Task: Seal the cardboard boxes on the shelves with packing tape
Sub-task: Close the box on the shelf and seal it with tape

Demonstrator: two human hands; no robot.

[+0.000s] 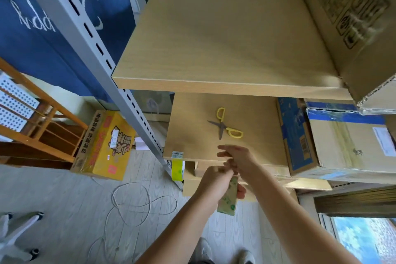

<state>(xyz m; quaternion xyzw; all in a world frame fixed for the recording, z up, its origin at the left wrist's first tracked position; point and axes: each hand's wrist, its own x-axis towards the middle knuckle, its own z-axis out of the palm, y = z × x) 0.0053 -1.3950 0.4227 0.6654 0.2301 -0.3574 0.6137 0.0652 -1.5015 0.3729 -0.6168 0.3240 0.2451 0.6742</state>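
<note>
Big top shelf (225,34) up far, with a box (351,17) at its right end. On the lower shelf (252,113), a blue-edged box (334,139) sits right and yellow scissors (226,123) lie open in the middle. Near its front edge the left hand (214,180) grips the tape roll (228,197), and the right hand (236,159) pinches at the roll's top, just touching the left.

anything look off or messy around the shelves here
A few things. The scissors lie splayed open, blades bare, on the middle shelf. A loose white cable loops across the floor by the shelf post, a possible trip hazard. The top-right cardboard box overhangs the upper shelf's front edge, its flap open.
</note>
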